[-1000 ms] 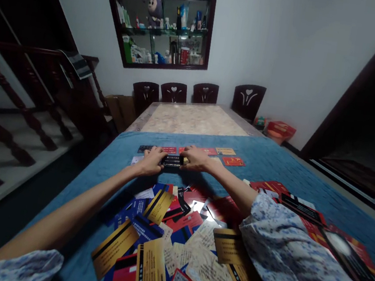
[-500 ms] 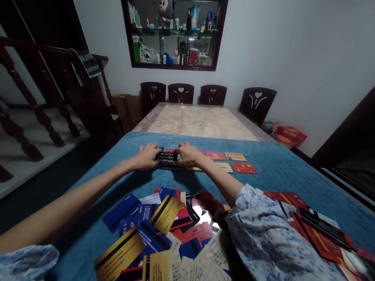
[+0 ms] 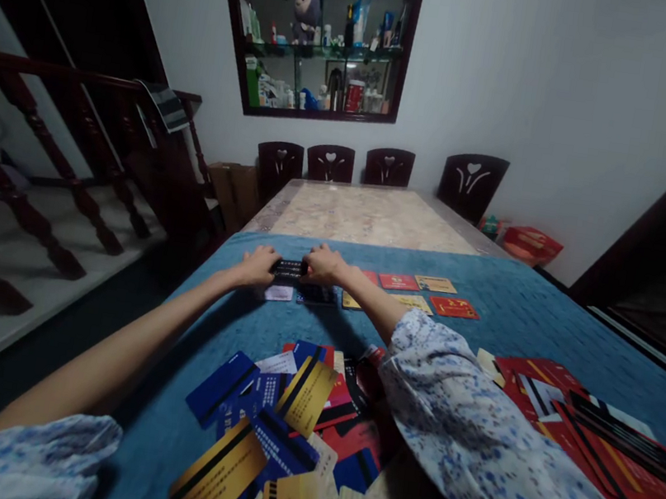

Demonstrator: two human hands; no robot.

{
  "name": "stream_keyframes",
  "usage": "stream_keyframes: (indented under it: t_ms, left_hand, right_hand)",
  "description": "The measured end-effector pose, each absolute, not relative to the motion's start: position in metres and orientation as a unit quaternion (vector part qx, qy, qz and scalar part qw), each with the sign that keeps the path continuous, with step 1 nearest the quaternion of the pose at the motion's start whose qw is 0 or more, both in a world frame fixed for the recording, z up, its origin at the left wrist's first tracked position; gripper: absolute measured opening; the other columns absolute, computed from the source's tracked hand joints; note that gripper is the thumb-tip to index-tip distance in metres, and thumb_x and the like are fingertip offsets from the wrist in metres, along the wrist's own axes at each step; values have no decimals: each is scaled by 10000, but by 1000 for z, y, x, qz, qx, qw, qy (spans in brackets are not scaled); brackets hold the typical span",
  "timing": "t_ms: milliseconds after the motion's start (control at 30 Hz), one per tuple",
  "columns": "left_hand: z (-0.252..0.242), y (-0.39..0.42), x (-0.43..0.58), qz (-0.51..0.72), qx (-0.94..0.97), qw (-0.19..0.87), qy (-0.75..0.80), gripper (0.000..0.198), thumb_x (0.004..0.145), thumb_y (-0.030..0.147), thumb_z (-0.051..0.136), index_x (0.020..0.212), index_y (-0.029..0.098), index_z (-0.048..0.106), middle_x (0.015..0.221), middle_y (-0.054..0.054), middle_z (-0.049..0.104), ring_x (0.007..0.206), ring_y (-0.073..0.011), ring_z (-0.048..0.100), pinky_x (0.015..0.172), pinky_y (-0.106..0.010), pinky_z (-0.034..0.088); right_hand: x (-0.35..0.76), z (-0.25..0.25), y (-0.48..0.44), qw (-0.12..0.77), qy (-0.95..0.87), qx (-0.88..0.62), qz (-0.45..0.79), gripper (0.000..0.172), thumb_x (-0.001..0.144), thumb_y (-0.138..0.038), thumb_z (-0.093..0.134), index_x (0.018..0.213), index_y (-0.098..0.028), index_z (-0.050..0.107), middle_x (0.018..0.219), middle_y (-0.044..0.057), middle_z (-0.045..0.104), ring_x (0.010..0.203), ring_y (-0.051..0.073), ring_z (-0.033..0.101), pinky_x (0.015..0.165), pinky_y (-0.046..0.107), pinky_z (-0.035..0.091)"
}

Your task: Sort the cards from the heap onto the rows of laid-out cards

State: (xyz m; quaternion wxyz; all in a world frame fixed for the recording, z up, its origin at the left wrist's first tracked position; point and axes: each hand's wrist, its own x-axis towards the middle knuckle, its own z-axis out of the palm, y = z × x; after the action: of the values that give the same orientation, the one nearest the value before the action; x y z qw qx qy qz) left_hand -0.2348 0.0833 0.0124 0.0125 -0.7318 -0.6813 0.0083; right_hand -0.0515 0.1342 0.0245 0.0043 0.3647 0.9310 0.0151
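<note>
Both arms reach far across a blue cloth. My left hand and my right hand pinch the two ends of a black card and hold it low over the cloth's far edge. Just in front of it lie a white card and a dark card. To the right runs a row of laid-out cards: a red card, a tan card, a yellow card and another red card.
A loose heap of blue, gold and red cards lies near me, and a red and black pile spreads at the right. Beyond the cloth is bare marble tabletop, several dark chairs and a wall shelf. A stair railing stands left.
Both hands have carried the black card further away from me, toward the far edge of the cloth. The white and dark cards below it have come into sight.
</note>
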Motion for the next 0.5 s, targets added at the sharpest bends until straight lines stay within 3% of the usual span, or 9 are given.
stream_keyframes:
  t_ms: [233, 367, 500]
  left_hand:
    - [2, 100, -249, 8, -730, 10, -684, 482, 729, 121, 532, 1200, 187, 614, 1312, -122, 557, 1222, -308, 491, 989, -439, 458]
    - [-3, 111, -260, 8, -744, 17, -668, 468, 703, 119, 542, 1159, 182, 627, 1249, -99, 611, 1161, -262, 528, 1001, -348, 446]
    - [-7, 117, -267, -6, -751, 21, -660, 429, 677, 108, 544, 1084, 173, 661, 1151, -94, 669, 1095, -256, 571, 984, -334, 456]
  right_hand:
    - [-68, 21, 144, 19, 925, 379, 11, 444, 845, -408, 640, 1218, -172, 686, 1336, 200, 583, 1259, 377, 465, 947, 487, 470]
    - [-76, 16, 152, 18, 924, 381, 10, 450, 851, -417, 649, 1233, -182, 682, 1339, 193, 597, 1284, 384, 460, 955, 496, 465]
    - [-83, 11, 158, 14, 925, 380, 11, 435, 847, -424, 654, 1207, -183, 695, 1330, 194, 612, 1276, 392, 472, 942, 491, 470]
